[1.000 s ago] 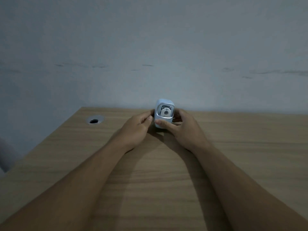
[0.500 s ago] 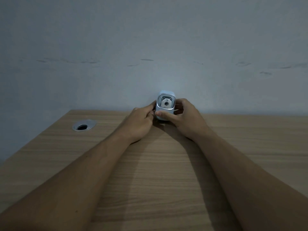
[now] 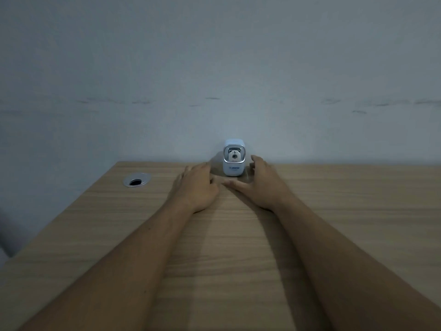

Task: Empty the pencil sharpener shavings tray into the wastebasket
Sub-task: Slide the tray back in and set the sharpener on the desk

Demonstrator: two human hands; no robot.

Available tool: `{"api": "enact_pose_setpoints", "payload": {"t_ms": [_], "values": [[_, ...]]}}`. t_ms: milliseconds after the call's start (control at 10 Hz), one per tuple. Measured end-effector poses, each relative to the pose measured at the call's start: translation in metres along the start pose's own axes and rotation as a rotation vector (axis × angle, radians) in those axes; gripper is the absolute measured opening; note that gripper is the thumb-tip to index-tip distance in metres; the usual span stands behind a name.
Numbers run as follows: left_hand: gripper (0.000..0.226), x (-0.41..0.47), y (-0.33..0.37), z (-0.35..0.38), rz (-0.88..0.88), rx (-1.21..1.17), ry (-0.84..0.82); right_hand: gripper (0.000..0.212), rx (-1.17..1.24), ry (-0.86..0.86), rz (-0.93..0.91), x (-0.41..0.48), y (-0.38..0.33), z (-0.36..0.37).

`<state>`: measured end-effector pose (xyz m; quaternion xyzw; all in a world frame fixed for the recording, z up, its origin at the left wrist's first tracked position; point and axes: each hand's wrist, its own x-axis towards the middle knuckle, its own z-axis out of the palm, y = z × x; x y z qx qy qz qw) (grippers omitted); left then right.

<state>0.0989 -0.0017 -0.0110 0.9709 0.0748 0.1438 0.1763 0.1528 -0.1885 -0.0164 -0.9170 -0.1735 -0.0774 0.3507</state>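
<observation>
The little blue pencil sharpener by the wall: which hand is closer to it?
Right, though only slightly. The right hand is open just beside the pencil sharpener, fingers alongside it, not touching. The left hand lies flat on the desk, slightly further away.

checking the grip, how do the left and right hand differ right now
The left hand lies lower on the desk, fingers curled; the right hand is spread, fingertips raised beside the sharpener. The left sits further from the sharpener than the right. Both are open, holding nothing.
</observation>
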Motion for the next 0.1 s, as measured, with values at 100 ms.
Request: {"api": "enact_pose_setpoints", "payload": {"t_ms": [100], "values": [[0.058, -0.0294, -0.0003, -0.0061, -0.02, 0.037, -0.039, 0.098, -0.201, 0.007, 0.038, -0.0322, -0.0056, -0.0068]]}}
